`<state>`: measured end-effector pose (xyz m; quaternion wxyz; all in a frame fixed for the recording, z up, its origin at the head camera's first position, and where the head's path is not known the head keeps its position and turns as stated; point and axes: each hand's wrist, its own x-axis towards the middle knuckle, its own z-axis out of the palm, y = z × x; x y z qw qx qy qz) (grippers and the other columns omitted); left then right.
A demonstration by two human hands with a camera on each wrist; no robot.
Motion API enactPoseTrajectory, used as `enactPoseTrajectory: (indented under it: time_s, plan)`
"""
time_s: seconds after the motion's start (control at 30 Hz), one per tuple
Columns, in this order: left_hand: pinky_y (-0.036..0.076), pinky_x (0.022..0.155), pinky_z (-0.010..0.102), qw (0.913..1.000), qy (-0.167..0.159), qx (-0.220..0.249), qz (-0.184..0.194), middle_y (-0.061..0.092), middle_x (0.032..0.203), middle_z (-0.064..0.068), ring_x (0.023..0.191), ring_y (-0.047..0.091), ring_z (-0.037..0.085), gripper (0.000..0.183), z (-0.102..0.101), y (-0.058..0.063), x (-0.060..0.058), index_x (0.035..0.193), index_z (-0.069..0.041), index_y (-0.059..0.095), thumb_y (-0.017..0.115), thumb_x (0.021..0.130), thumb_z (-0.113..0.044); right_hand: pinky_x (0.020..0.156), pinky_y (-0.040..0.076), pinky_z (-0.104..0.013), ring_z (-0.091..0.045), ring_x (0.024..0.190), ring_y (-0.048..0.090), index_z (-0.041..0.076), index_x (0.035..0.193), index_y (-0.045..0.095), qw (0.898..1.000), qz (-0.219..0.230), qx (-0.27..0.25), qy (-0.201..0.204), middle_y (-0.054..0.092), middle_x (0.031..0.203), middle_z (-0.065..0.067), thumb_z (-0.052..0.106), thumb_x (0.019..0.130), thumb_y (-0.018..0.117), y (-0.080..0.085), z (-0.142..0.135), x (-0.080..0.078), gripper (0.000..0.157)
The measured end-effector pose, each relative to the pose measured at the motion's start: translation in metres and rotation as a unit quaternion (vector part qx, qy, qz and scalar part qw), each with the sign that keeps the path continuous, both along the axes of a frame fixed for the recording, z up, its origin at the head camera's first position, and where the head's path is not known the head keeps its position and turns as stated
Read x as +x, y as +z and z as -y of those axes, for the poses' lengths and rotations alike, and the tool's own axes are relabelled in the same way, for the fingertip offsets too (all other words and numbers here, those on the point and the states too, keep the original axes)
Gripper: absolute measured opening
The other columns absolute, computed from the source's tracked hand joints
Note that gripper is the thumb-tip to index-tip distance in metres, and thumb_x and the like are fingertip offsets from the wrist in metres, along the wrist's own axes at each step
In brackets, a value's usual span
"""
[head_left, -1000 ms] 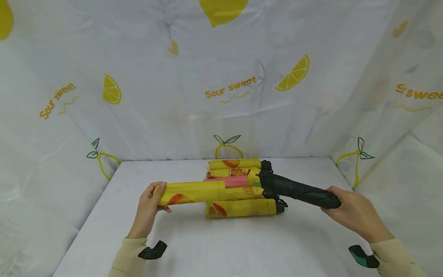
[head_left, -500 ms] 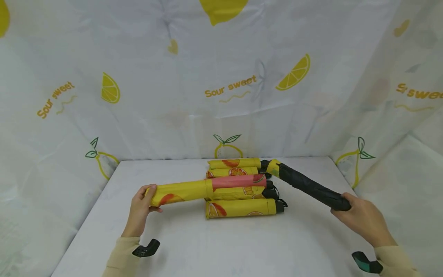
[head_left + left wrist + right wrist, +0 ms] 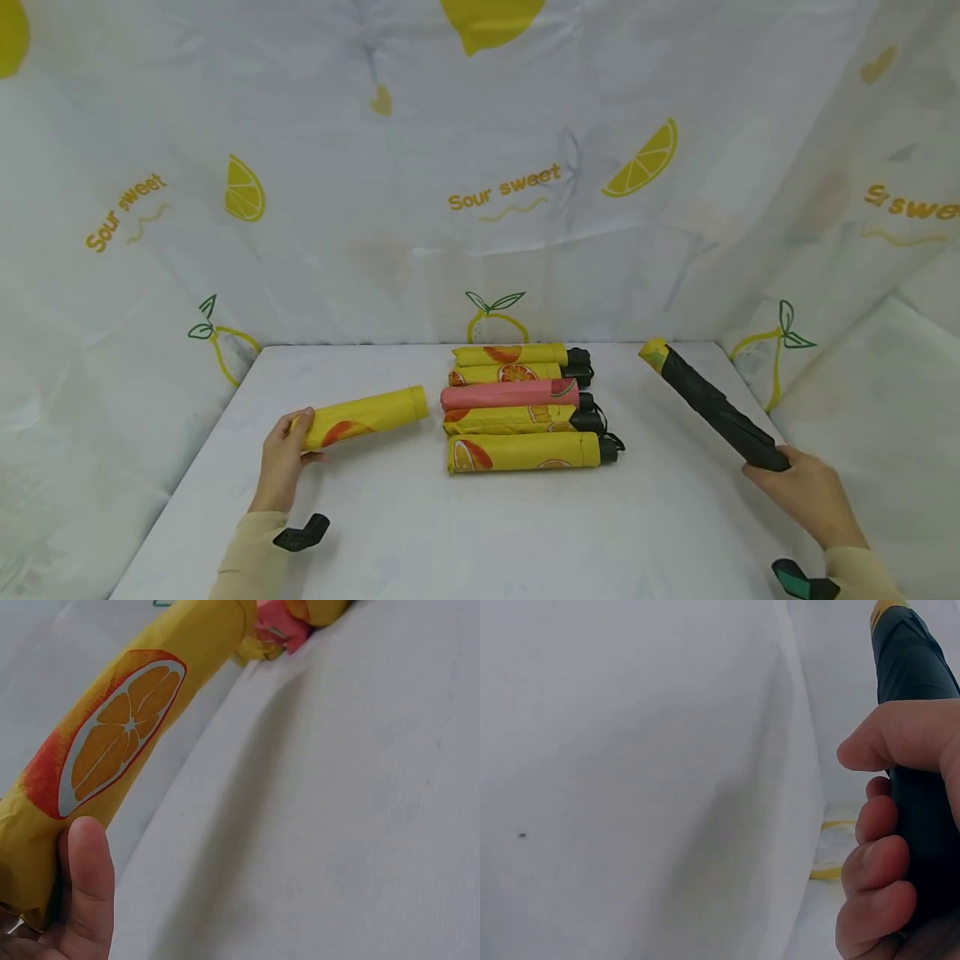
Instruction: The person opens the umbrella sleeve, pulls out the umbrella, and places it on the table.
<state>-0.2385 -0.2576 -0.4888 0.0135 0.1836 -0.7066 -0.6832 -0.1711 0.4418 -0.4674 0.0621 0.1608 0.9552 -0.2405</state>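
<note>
On the left in the head view, my left hand (image 3: 281,462) grips one end of a yellow umbrella sleeve (image 3: 367,417) with an orange print. No handle shows at its hemmed right end. A large orange slice is visible on the sleeve (image 3: 124,727) in the left wrist view, with the thumb beside it. At the right, my right hand (image 3: 813,496) holds a folded black umbrella (image 3: 720,412) by its lower end. It slants up and left to a yellow tip. The right wrist view shows the fingers (image 3: 877,862) curled round the black umbrella (image 3: 911,667).
Several sleeved umbrellas lie in a row across the middle of the white table (image 3: 525,533), black handles to the right. Most are yellow, such as the nearest umbrella (image 3: 525,452); one is a pink umbrella (image 3: 510,394). A lemon-print curtain (image 3: 337,250) hangs behind.
My hands have drawn apart. The yellow sleeve has moved left and the black umbrella right, tilting more steeply, so the row of umbrellas between them shows fully.
</note>
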Motion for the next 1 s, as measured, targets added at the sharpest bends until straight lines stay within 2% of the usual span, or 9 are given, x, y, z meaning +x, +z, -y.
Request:
enactPoseTrajectory:
  time_s: [0.07, 0.2, 0.27, 0.37, 0.5, 0.73, 0.9, 1.0]
  plan:
    - [0.061, 0.068, 0.024, 0.9999, 0.008, -0.009, 0.008, 0.049, 0.114, -0.009, 0.083, 0.057, 0.002, 0.054, 0.004, -0.004, 0.0, 0.135, -0.011, 0.047, 0.053, 0.101, -0.053, 0.088, 0.051, -0.064, -0.061, 0.112, 0.053, -0.029, 0.136, 0.035, 1.0, 0.004, -0.007, -0.008, 0.039, 0.135, -0.053, 0.05, 0.092, 0.065, -0.005, -0.003, 0.001, 0.095]
    - [0.061, 0.067, 0.024, 0.9993, 0.015, -0.022, 0.027, 0.046, 0.118, -0.005, 0.076, 0.06, 0.002, 0.061, 0.01, -0.011, 0.002, 0.139, -0.01, 0.045, 0.053, 0.1, -0.056, 0.077, 0.054, -0.052, -0.049, 0.097, 0.062, -0.022, 0.125, 0.051, 0.999, 0.005, -0.03, -0.03, 0.055, 0.123, -0.047, 0.048, 0.092, 0.065, -0.012, -0.007, 0.003, 0.079]
    - [0.061, 0.066, 0.025, 0.9992, 0.017, -0.017, 0.03, 0.045, 0.119, -0.004, 0.073, 0.06, 0.003, 0.06, 0.013, -0.015, 0.002, 0.139, -0.009, 0.044, 0.052, 0.101, -0.054, 0.076, 0.053, -0.049, -0.045, 0.095, 0.063, -0.022, 0.122, 0.053, 0.998, 0.011, -0.046, -0.048, 0.059, 0.118, -0.044, 0.047, 0.091, 0.065, -0.016, -0.008, 0.005, 0.076]
    - [0.061, 0.066, 0.027, 0.9994, 0.015, -0.006, 0.031, 0.042, 0.123, -0.004, 0.078, 0.059, 0.004, 0.06, 0.018, -0.019, 0.002, 0.141, -0.007, 0.042, 0.051, 0.102, -0.053, 0.079, 0.053, -0.053, -0.048, 0.098, 0.061, -0.024, 0.124, 0.05, 0.995, 0.027, -0.063, -0.075, 0.056, 0.119, -0.045, 0.047, 0.091, 0.066, -0.022, -0.009, 0.008, 0.079]
    - [0.061, 0.068, 0.026, 0.9988, 0.03, 0.023, 0.029, 0.041, 0.122, -0.006, 0.087, 0.054, 0.002, 0.054, 0.024, -0.023, 0.001, 0.135, -0.009, 0.045, 0.051, 0.102, -0.052, 0.083, 0.052, -0.058, -0.052, 0.101, 0.059, -0.027, 0.124, 0.047, 0.994, 0.03, -0.061, -0.088, 0.054, 0.121, -0.047, 0.044, 0.09, 0.066, -0.03, -0.011, 0.009, 0.081]
    - [0.061, 0.071, 0.023, 0.9981, 0.04, 0.036, 0.028, 0.04, 0.12, -0.004, 0.088, 0.055, 0.002, 0.051, 0.029, -0.026, -0.005, 0.133, -0.013, 0.044, 0.049, 0.103, -0.053, 0.076, 0.052, -0.053, -0.046, 0.091, 0.062, -0.025, 0.118, 0.052, 0.993, 0.013, -0.058, -0.098, 0.06, 0.111, -0.044, 0.043, 0.09, 0.068, -0.039, -0.011, 0.01, 0.075]
    - [0.062, 0.076, 0.026, 0.9968, 0.048, 0.057, 0.028, 0.039, 0.122, -0.006, 0.091, 0.056, 0.003, 0.043, 0.028, -0.026, -0.009, 0.13, -0.017, 0.044, 0.049, 0.103, -0.051, 0.065, 0.047, -0.038, -0.04, 0.087, 0.063, -0.02, 0.11, 0.059, 0.993, -0.009, -0.046, -0.107, 0.063, 0.106, -0.04, 0.042, 0.089, 0.069, -0.042, -0.011, 0.009, 0.066]
    - [0.062, 0.078, 0.027, 0.9966, 0.041, 0.067, 0.023, 0.035, 0.131, -0.004, 0.091, 0.057, 0.002, 0.057, 0.026, -0.024, -0.011, 0.145, -0.015, 0.033, 0.05, 0.103, -0.05, 0.06, 0.04, -0.031, -0.038, 0.083, 0.063, -0.018, 0.106, 0.062, 0.993, -0.02, -0.036, -0.112, 0.065, 0.101, -0.038, 0.04, 0.087, 0.069, -0.043, -0.01, 0.009, 0.061]
